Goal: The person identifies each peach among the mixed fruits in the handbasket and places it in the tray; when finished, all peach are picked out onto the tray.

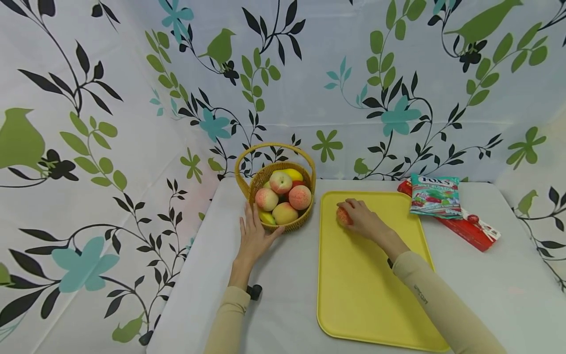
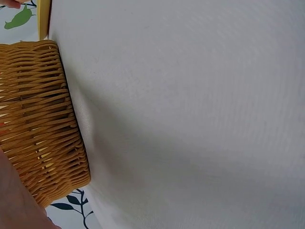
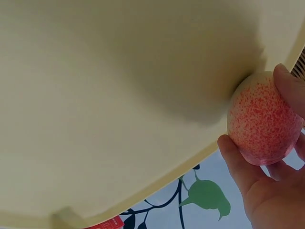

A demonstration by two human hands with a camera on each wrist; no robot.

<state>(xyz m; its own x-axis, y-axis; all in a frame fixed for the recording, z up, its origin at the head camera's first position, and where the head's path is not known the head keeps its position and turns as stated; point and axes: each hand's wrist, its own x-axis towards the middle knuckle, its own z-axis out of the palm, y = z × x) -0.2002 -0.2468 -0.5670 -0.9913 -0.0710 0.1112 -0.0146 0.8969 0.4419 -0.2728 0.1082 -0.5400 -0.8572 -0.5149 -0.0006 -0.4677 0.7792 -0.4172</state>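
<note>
My right hand holds a red-speckled peach between thumb and fingers, over the upper left part of the yellow tray. In the right wrist view the peach sits close to the tray's surface, its shadow beside it. My left hand rests with fingers spread against the near left side of a wicker basket. Inside that basket lie several peaches and yellow fruits, some partly hidden under others. The left wrist view shows the basket's woven side standing on the white table, the hand at its edge.
Right of the tray, a green candy bag lies on top of a red box. The basket's tall handle arches up behind the fruit. A patterned cloth hangs behind the white table and along its left side.
</note>
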